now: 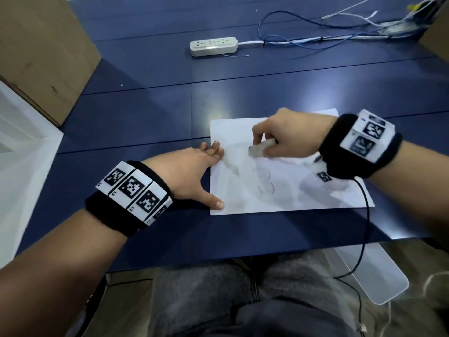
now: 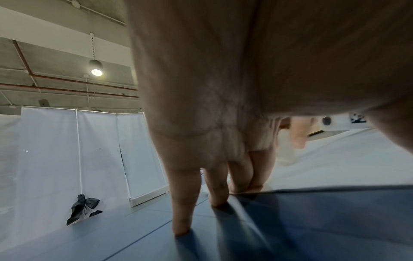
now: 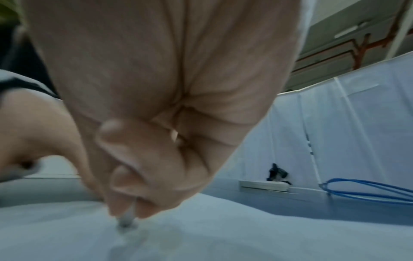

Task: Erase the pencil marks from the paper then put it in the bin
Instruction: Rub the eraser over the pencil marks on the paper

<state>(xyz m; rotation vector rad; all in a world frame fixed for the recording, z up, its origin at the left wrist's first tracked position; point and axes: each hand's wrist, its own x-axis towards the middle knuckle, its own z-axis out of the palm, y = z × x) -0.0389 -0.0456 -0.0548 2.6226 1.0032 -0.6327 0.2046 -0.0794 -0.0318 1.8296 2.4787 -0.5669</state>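
Your flat, spread left hand [image 1: 192, 171] pins the white paper sheet [image 1: 279, 190] so it holds while your right hand [image 1: 286, 137] pinches the white block eraser [image 1: 261, 148], rubbing.

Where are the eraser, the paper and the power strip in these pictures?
eraser [image 1: 261, 147], head view, on its white body below the right hand's fingers.
paper [image 1: 279, 198], head view, on a bare patch near its front edge.
power strip [image 1: 213, 46], head view, on the middle of its top face.
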